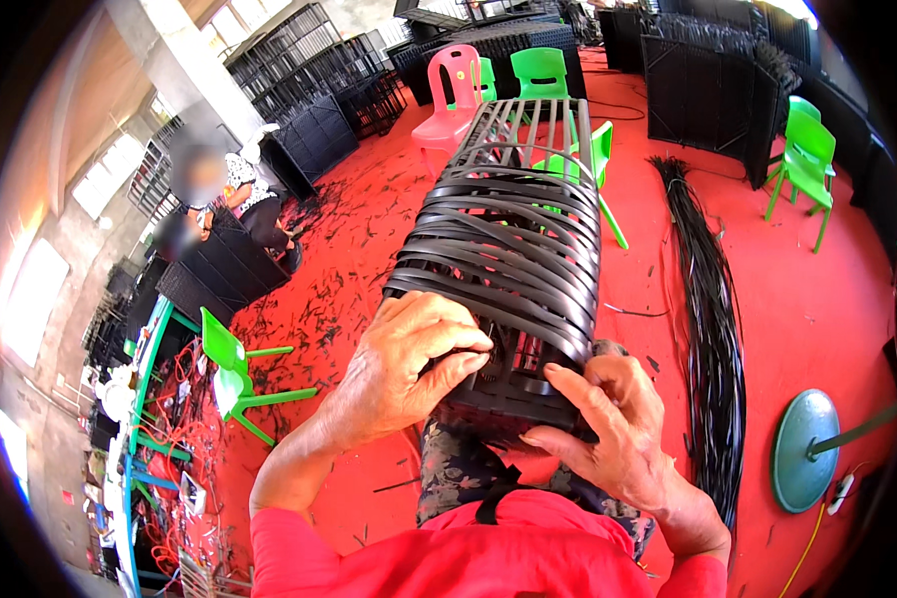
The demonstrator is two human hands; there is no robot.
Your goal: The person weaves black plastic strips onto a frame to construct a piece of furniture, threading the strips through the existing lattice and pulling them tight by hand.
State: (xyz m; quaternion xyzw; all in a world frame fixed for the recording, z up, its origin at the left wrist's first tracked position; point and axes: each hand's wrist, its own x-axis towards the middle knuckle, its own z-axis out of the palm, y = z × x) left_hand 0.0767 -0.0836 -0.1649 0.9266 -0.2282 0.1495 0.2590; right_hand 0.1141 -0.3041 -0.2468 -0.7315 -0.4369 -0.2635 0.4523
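A long slatted frame [528,120] stretches away from my lap, with flat black plastic strips [498,239] wound across its near and middle part. Its far slats are bare, and the strips cross loosely and unevenly. My left hand [409,359] rests on the left side of the near end, thumb and forefinger pinched together over a strip; the exact grip is partly hidden. On the right near corner, my right hand [618,424] has its thumb low on the end and its forefinger on top, gripping the corner. A gap between the strips shows between my hands.
Green chairs [231,374] and a pink chair [451,100] stand around. A long bundle of black strips [708,349] lies on the red floor at right, near a round green stand base [805,448]. At left another person [244,189] sits beside dark woven panels [224,264].
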